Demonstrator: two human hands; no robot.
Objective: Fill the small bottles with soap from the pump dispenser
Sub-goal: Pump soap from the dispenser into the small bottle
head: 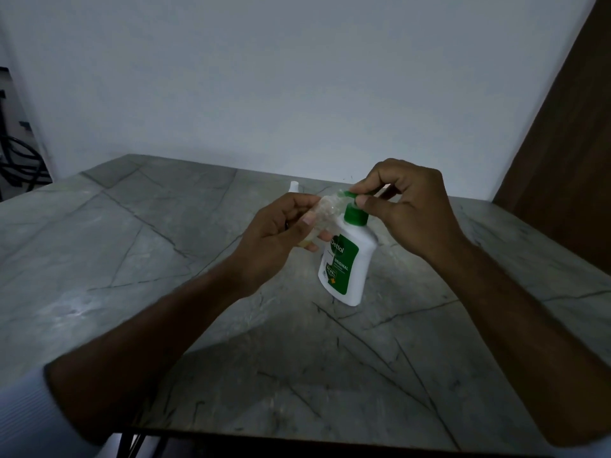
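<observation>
Grey veined marble table [139, 259], pale wall [264, 77], brown wooden panel [568, 127] right, dim light.

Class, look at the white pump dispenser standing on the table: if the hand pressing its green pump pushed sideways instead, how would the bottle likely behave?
The pump dispenser looks tall for its narrow base and already seems to lean, so it would probably tip rather than slide. Its smooth plastic may be slippery with soap. The right hand on the pump is its only visible support.
</observation>
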